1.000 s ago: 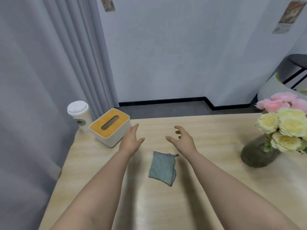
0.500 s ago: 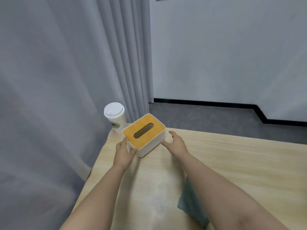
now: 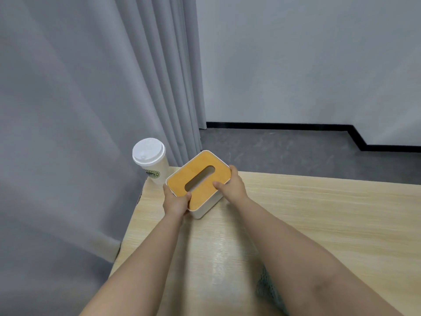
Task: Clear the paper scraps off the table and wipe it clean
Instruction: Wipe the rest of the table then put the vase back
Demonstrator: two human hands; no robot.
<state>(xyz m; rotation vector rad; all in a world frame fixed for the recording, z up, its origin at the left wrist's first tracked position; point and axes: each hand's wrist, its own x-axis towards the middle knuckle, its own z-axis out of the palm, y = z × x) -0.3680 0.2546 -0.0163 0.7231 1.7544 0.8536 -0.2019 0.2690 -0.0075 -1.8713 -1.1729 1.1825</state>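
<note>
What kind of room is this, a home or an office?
Hard to say for sure; it looks like a plain indoor room, perhaps a small office or studio. A light wooden table holds a tissue box and a lidded takeaway cup, beside grey curtains and bare white walls.

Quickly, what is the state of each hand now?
Left hand: grips the near-left corner of the tissue box.
Right hand: grips its right side, thumb on the lid.

You had a white tissue box (image 3: 198, 183) with an orange slotted lid near the far left corner. At its ten o'clock, just beside it, stood a lidded paper cup (image 3: 151, 161). Grey curtains (image 3: 91, 110) hung at nine o'clock.
</note>
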